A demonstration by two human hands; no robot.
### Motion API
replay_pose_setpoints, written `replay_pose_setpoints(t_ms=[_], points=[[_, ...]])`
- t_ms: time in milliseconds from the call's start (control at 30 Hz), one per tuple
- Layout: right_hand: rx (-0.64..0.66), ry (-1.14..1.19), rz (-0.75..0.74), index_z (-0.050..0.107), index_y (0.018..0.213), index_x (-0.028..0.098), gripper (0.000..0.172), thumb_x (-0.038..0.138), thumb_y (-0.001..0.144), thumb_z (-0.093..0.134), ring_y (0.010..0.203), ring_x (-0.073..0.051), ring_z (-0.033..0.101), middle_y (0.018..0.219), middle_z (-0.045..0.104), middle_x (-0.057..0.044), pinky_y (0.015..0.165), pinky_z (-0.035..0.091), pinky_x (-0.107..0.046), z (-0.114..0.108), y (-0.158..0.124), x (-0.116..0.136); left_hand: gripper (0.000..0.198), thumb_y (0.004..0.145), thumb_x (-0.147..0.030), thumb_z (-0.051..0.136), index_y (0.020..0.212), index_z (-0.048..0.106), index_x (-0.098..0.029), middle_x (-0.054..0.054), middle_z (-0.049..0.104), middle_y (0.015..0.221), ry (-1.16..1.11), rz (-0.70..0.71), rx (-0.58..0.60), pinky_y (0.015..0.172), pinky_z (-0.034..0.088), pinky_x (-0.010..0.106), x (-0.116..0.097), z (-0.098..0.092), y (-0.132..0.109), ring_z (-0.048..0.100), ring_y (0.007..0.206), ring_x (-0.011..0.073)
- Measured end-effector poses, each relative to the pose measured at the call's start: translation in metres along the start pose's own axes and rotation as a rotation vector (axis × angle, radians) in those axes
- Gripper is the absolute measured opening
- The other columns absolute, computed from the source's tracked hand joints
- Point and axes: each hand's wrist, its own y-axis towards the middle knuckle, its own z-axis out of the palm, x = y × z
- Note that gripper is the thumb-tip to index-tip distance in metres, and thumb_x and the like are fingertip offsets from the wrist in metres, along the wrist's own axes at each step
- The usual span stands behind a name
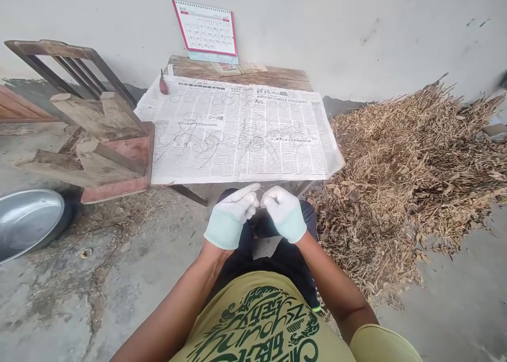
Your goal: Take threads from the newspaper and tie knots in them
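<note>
My left hand (236, 209), in a white glove with a pale green cuff, is pinched closed just in front of the table's near edge. Close beside it on the right, my right hand (280, 207) is gloved the same way, its fingers closed too. A thin wire (262, 189) shows between the fingertips of both hands. Newspaper sheets (237, 164) cover most of the table, and many thin bent wires and loops (212, 140) lie spread over them. Toward the back left corner of the paper rests a screwdriver with a red handle (163, 85).
A desk calendar (208, 30) stands at the back of the wooden table (277, 76). To the left are a wooden chair (75, 50), an overturned wooden stool (119, 145) and a metal basin (29, 219). Dry stalks (396, 166) are heaped on the right.
</note>
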Motion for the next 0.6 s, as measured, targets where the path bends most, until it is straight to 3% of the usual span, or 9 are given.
replay_pose_setpoints(t_ms=[167,467,600], points=[[0.038,-0.020,-0.004,0.061,0.071,0.021,0.022,0.014,0.087,0.048,0.073,-0.014,0.061,0.075,0.066,0.001,0.074,0.046,-0.026,-0.001,-0.001,-0.003,0.048,0.064,-0.034,0.091,0.105,0.080,-0.012,0.003,0.068,0.075,-0.037,-0.077,-0.033,0.053,0.039,0.018,0.000,-0.002,0.000,0.050,0.061,0.0064],[0.049,-0.045,-0.041,0.060,0.070,0.019,0.021,0.012,0.085,0.048,0.069,-0.013,0.057,0.073,0.064,0.001,0.071,0.043,-0.025,0.001,-0.004,-0.011,0.041,0.069,-0.044,0.086,0.097,0.081,-0.014,0.001,0.065,0.068,0.084,-0.055,-0.065,0.047,0.028,0.021,0.001,-0.001,-0.002,0.044,0.053,0.0057],[0.116,-0.020,-0.036,0.061,0.068,0.019,0.023,0.012,0.086,0.048,0.071,-0.012,0.060,0.074,0.065,0.000,0.073,0.044,-0.025,-0.002,-0.006,-0.008,0.037,0.069,-0.043,0.084,0.089,0.080,-0.013,0.000,0.062,0.063,0.145,-0.019,-0.085,0.046,0.026,0.022,0.003,0.001,-0.001,0.041,0.050,0.0054]])
